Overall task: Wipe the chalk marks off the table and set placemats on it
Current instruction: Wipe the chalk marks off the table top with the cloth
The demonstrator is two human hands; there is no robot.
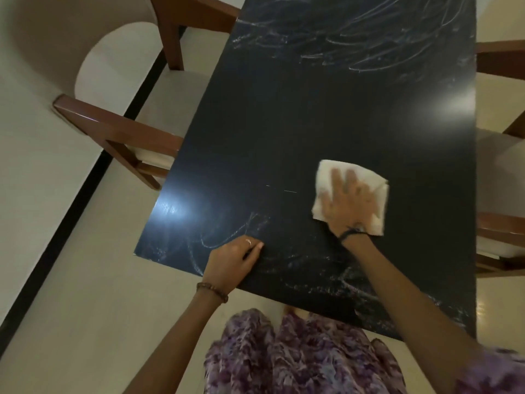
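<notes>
Black and glossy, the table (298,132) fills the head view, and we stand at its near end looking down. Our right hand (348,199) lies flat with fingers spread wide on a white folded cloth (329,174), pressing it against the tabletop; the hand is blurred, and a dark band circles its wrist. Beyond that hand's fingertips, at the far end of the table, we see dense chalk marks (355,38) in looping strokes. Between the hand and those far scribbles the surface shows almost no chalk. Nearer to us than the cloth, beneath the right forearm, fainter chalk smears (349,282) cover the near edge. Our left hand (234,258) rests on the table to the left of the cloth, fingers loosely curled and holding nothing, a beaded bracelet (213,291) on its wrist. Further chalk arcs lie just beyond and left of that hand. Wooden chairs (119,135) with pale seats stand at both long sides.
</notes>
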